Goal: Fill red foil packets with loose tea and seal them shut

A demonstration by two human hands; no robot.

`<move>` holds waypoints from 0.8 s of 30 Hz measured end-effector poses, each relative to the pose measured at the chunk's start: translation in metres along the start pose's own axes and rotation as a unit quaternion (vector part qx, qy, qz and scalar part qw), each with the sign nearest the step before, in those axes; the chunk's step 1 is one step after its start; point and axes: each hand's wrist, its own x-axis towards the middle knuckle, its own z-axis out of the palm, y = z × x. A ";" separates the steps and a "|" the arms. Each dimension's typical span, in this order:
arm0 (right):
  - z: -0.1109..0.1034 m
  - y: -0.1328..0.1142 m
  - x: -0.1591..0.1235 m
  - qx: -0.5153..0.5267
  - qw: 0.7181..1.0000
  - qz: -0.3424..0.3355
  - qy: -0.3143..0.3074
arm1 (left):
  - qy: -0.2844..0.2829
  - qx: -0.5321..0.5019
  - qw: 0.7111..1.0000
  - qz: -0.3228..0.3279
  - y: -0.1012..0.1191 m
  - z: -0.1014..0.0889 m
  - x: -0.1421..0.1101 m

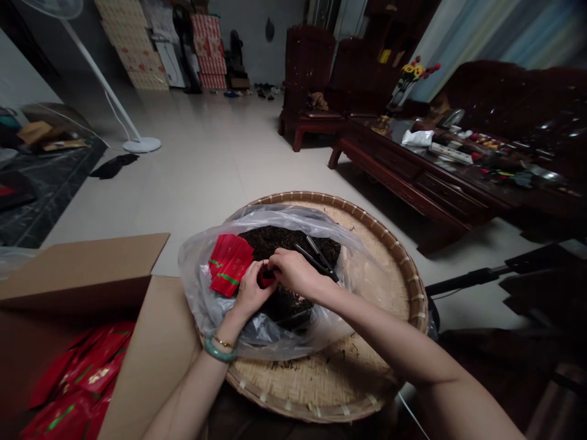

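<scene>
A round woven bamboo tray [398, 256] holds a clear plastic bag [197, 256] filled with dark loose tea leaves [270, 241]. My left hand [251, 290] and my right hand [293, 272] meet over the tea, both closed on a small red packet [265, 278] between them. A fanned stack of red packets [230, 264] lies on the tea just left of my left hand. Dark metal tongs [316, 253] rest on the leaves beyond my right hand. A green bangle sits on my left wrist.
An open cardboard box [87, 275] at lower left holds several filled red packets [77, 385]. A dark wooden coffee table [440, 183] with clutter stands to the right, wooden chairs behind it. A white fan stand [140, 143] is on the tiled floor at left.
</scene>
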 end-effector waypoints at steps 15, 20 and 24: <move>-0.002 -0.007 -0.002 -0.028 0.999 0.029 -0.029 | 0.021 -0.017 1.000 0.007 -0.004 0.001 -0.002; -0.012 0.008 -0.003 0.053 0.998 0.011 0.024 | 0.016 -0.006 1.000 -0.010 -0.001 0.000 -0.004; -0.021 0.004 -0.005 -0.004 0.999 0.037 0.012 | 0.013 -0.007 1.000 -0.003 0.001 -0.001 -0.003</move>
